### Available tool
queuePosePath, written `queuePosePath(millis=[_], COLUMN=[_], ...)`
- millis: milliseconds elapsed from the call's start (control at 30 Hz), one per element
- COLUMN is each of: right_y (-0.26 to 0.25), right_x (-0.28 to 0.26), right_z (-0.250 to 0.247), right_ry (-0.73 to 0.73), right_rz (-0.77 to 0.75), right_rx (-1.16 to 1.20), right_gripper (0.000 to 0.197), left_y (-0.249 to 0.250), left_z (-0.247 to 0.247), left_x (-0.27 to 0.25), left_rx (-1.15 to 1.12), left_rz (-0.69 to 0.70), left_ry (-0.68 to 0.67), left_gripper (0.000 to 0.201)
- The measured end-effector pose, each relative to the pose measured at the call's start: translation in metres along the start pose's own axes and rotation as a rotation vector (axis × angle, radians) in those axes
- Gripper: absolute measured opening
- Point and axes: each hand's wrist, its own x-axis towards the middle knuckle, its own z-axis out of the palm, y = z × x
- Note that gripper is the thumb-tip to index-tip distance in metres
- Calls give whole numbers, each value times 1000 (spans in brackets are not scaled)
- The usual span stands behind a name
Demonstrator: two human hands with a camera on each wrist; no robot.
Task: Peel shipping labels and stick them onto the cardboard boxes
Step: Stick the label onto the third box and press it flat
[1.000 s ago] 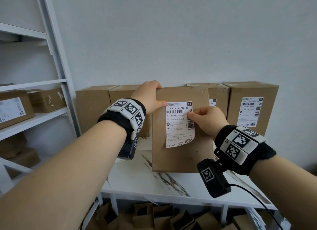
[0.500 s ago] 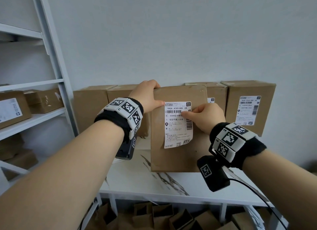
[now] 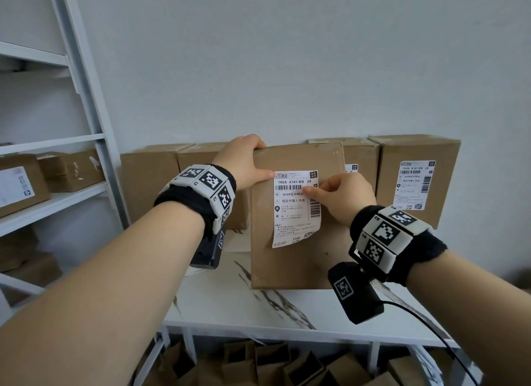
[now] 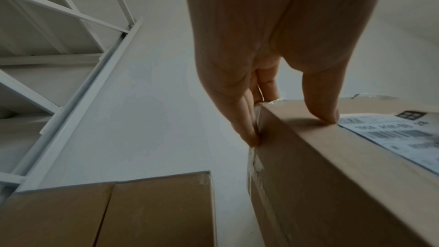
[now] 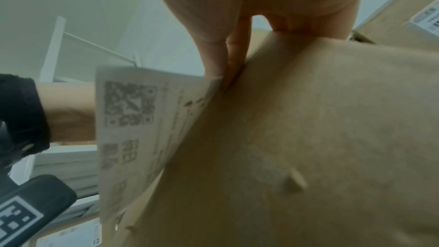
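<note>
A brown cardboard box (image 3: 296,266) stands upright on the white marble table (image 3: 230,308). A white shipping label (image 3: 293,213) lies on the upper half of its front. The label's top is against the cardboard, and its lower part curls away in the right wrist view (image 5: 133,119). My left hand (image 3: 263,160) grips the box's top-left corner, fingers over the top edge, thumb beside the label's corner. My right hand (image 3: 311,188) has curled fingers; its thumb and forefinger pinch the label's upper right part against the box (image 5: 308,138).
Several more cardboard boxes stand in a row against the wall behind, one at the right (image 3: 413,181) with a label on it. A white shelf rack (image 3: 94,144) at the left holds boxes (image 3: 23,181). Folded cardboard (image 3: 273,365) lies under the table.
My right thumb has slid a little to the left across the label's barcode. The left hand and the box have stayed put.
</note>
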Motion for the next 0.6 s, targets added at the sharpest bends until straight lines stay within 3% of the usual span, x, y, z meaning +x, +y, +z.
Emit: queuePosePath(millis=[600], right_y=[7], right_x=[-2], right_z=[4], right_ry=[43], right_rz=[-56], right_rx=[92], right_gripper=[36], left_y=[0], left_z=[4], left_x=[2], left_rx=[-9], left_rz=[-9], left_ry=[18], left_gripper=[60])
